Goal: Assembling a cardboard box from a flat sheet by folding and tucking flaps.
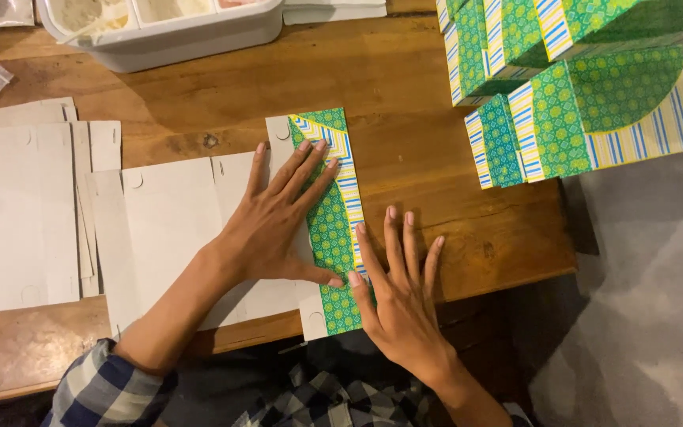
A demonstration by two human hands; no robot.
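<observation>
Head view: the left hand (278, 217) lies flat, fingers spread, pressing a folded green patterned flap (332, 229) onto the white flat carton blank (171, 229) on the wooden table (405, 87); the right hand (397, 289), open, presses the flap's edge, gripping nothing.

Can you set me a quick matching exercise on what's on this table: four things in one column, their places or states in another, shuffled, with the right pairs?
Things:
1. left hand
2. right hand
3. green patterned boxes
4. white tray

Places or states:
A. stacked at the table's right end
B. at the far edge, top left
C. flat on the unfolded card, fingers on the folded green flap
D. at the near table edge, thumb against the flap

Pairs: 1-C, 2-D, 3-A, 4-B
</observation>
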